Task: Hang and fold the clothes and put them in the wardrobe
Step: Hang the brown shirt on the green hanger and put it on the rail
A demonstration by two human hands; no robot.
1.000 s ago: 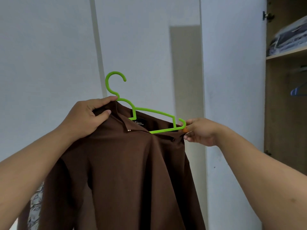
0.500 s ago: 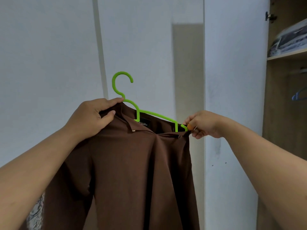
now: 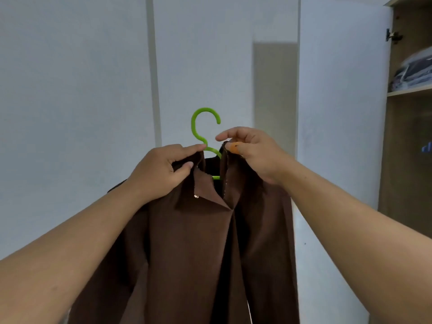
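White wall panels (image 3: 77, 90) backed the scene. Left hand (image 3: 161, 170) gripped the brown shirt (image 3: 198, 249) collar on the green hanger (image 3: 198, 129); right hand (image 3: 252, 153), moved inward from the shoulder, pinched the opposite collar. Open wardrobe (image 3: 411, 160) stood rightward.

A single head-worn view looks forward, roughly level, from just behind the outstretched arms. It sits close to the left hand (image 3: 161, 171), right hand (image 3: 253, 152) and shirt (image 3: 210, 242), which fill the lower middle. White doors (image 3: 339, 113) face it; the open wardrobe (image 3: 411, 136) edges the right.
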